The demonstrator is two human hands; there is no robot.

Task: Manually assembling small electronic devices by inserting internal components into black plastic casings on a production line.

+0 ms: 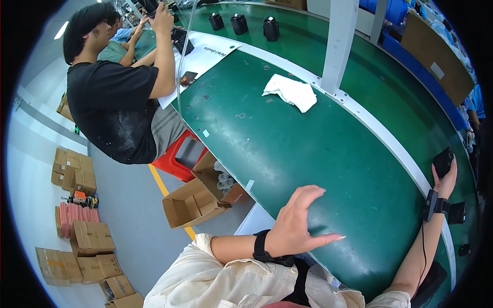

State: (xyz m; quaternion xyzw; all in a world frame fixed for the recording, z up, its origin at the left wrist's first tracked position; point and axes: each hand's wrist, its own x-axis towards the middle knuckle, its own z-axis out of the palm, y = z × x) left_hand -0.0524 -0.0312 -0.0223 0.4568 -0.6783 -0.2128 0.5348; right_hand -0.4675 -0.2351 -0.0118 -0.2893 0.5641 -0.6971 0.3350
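My left hand (295, 220) hovers over the near edge of the green worktop (287, 154), fingers and thumb spread, with nothing in it. At the far right my right hand (447, 184) reaches over the green belt beyond the white rail, its fingers closed around a small black boxy unit (442, 162). The fingers' far side is hidden by the unit. Another black unit (456, 213) stands on the belt beside my right wrist. A crumpled white cloth (291, 92) lies on the worktop near the rail.
Several black units (239, 24) stand along the far belt. A white post (339, 46) rises from the rail (380, 131). To the left a co-worker in black (113, 97) lifts a black object. An open carton (192, 203) and a red stool (179, 156) stand below the worktop.
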